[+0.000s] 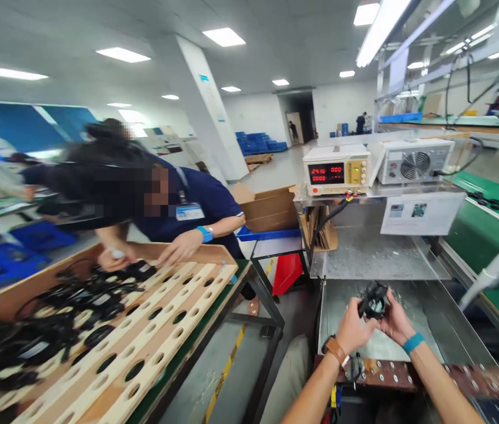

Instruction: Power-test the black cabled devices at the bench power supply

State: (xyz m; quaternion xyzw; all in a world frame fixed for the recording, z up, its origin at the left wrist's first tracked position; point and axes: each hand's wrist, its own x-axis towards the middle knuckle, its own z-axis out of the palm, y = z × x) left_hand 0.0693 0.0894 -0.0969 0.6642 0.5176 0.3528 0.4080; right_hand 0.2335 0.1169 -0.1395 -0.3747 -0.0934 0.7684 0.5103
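Note:
A small black round part with a pale, clear-looking middle [373, 303] is held up between both hands over a metal tray; its exact kind cannot be made out. My left hand [354, 325], with a brown watch strap at the wrist, closes its fingers and thumb on the part's left side. On the right side, my right hand [396, 321], wearing a teal wristband, grips it as well. Under the hands lies the metal tray [335, 347], wet or shiny on its surface. Along its front edge runs a reddish-brown strip with metal studs [393, 375].
At left, a co-worker's hands reach into a wooden rack with round holes [115, 362], filled with black cabled parts [103, 297]. A power supply [336, 171] with red digits stands on a shelf ahead. Beyond are a cardboard box [271, 212] and a green conveyor [488, 235].

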